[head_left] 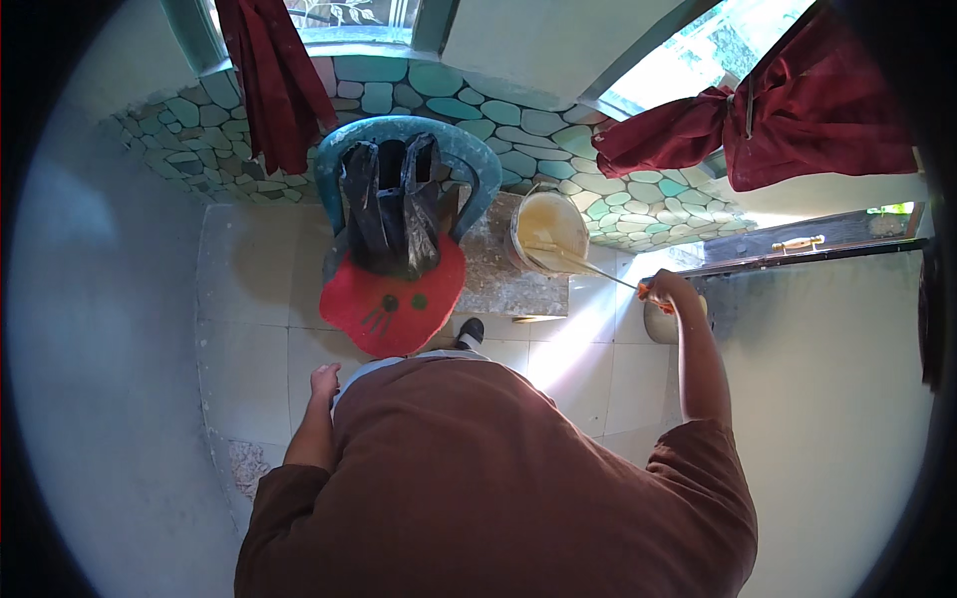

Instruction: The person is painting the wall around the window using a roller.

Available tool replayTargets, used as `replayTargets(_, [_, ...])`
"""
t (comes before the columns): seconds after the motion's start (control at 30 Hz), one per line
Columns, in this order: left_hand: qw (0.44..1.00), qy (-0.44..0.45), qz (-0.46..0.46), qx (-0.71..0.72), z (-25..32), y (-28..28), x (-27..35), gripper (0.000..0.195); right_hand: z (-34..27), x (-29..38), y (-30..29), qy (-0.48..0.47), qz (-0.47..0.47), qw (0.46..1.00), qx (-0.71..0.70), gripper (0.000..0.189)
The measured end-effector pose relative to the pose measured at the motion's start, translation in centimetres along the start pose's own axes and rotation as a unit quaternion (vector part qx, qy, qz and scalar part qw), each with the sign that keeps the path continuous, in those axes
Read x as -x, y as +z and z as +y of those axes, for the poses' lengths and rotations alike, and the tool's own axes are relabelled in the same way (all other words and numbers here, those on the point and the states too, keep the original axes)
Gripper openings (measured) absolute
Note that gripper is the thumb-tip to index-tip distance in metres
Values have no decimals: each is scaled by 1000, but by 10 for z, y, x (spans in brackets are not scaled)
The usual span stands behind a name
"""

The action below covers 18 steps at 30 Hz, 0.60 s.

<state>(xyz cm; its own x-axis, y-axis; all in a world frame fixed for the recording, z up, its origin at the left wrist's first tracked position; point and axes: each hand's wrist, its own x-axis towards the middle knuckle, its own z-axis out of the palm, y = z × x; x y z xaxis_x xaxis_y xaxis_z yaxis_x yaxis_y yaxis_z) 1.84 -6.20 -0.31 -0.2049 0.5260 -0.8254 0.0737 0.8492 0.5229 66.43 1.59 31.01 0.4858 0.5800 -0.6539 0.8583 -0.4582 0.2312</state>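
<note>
My right hand (665, 290), out to the right, is closed on the orange handle of a paint roller (591, 267). The roller's thin metal rod runs left to the bucket (517, 250), where its pale head lies at the near side of the opening. Cream-coloured paint (549, 217) shows inside the bucket, which stands on a stained wooden bench (508, 291). My left hand (325, 380) hangs low at my left side with its fingers curled; whether it holds anything cannot be told.
A blue-green plastic chair (486, 168) carries a black plastic bag (389, 217) and a red mat (396, 306). Red curtains (815, 119) hang by the windows. Another round container (662, 325) stands under my right hand, near the door (800, 243).
</note>
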Motion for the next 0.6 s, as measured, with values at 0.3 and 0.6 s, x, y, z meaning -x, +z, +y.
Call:
replayTargets(0.3, [999,5,23,-22,-5,-8,17,20,0,-40,22,-3,-8,999,34,41])
replayTargets(0.6, [998,36,13,-44,-10,-8,6,22,38,36,-16,-52,5,998,41,31])
